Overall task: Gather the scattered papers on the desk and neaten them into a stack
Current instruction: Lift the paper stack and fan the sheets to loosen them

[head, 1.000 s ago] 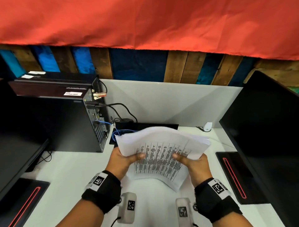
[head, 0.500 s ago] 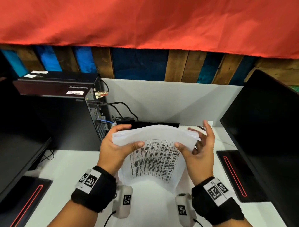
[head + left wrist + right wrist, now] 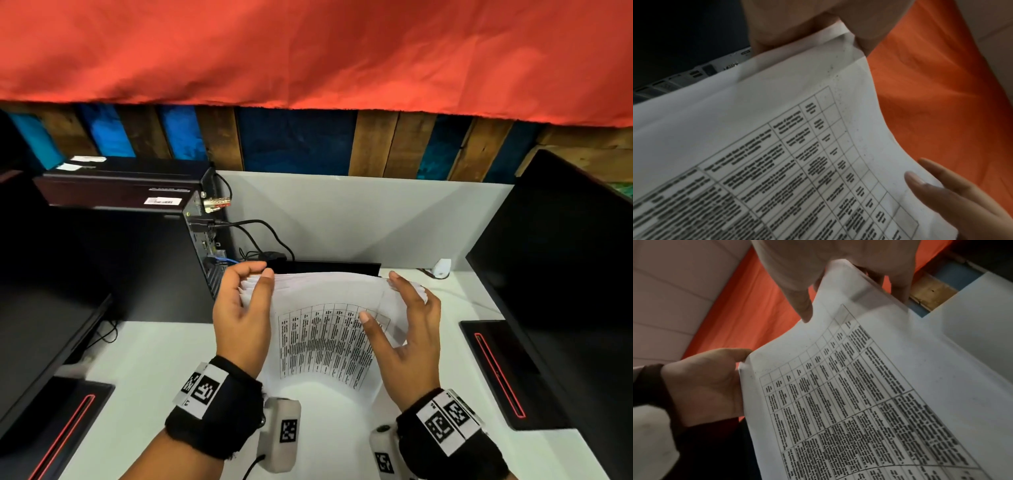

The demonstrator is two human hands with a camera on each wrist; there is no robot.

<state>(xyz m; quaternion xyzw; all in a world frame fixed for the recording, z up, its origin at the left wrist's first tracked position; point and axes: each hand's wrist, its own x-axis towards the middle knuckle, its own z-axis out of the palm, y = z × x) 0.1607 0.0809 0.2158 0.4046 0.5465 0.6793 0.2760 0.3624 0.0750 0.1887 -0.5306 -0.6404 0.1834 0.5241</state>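
Note:
A stack of white papers (image 3: 325,339) with a printed table on the front page stands curved between my hands, its lower edge down near the white desk (image 3: 154,359). My left hand (image 3: 258,272) grips the upper left corner, thumb in front and fingers curled behind. My right hand (image 3: 380,296) holds the upper right edge, with its thumb on the printed page and its fingers behind the sheets. The left wrist view shows the papers (image 3: 777,146) running into my left hand (image 3: 809,43). The right wrist view shows the papers (image 3: 879,386) passing between the thumb and fingers of my right hand (image 3: 852,305).
A black computer tower (image 3: 137,246) with cables (image 3: 260,236) stands at the left. A dark monitor (image 3: 565,274) fills the right, its base (image 3: 496,370) on the desk. Another monitor (image 3: 41,325) is at the far left. A white divider (image 3: 359,216) closes the back.
The stack has been raised from a low, fanned hold to standing upright. Both hands slid up to its top corners, and the right fingers, spread half a second ago, have closed in behind the edge.

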